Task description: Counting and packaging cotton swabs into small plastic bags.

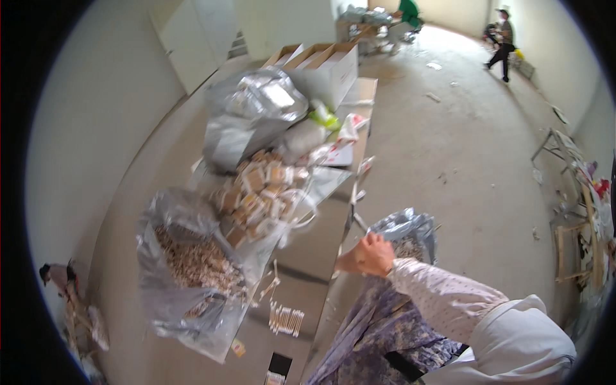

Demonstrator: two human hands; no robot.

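Note:
My right hand (373, 255) reaches over the table's right edge, just in front of a grey plastic bag (420, 228) holding small pale pieces. Its fingers are curled in and blurred; whatever they may hold cannot be made out. My left hand is out of view. On the table (307, 253), a row of cotton swabs (287, 320) lies side by side, with a few loose swabs (273, 282) just above it. A small black packet (278, 364) with swabs sits at the near edge.
To the left stands a large open plastic bag (157, 298) full of loose swabs. Beyond are a heap of small packs (263, 192), a silver bag (234, 128) and white cartons (340, 74). A person (504, 45) walks at far right; another (61, 276) is at left.

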